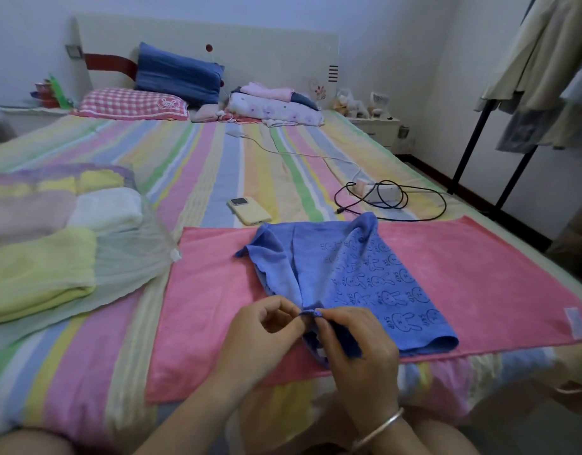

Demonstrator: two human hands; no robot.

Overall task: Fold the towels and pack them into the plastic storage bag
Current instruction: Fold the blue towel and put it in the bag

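Blue towel (pixel 358 277) corner pinched, hidden between hands (pixel 312 336).

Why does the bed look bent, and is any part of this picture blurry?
Head view: the wide-angle lens bows the bed edges; light is dim and bluish; corners smear, while the blue towel pinched by the left hand and right hand stays fairly sharp.

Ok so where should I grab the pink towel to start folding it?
Take the pink towel by its two near corners, from the bed's near edge. It lies flat and spread wide, so those corners are free. The blue towel, pinched by both hands, lies on its middle and must come off first.
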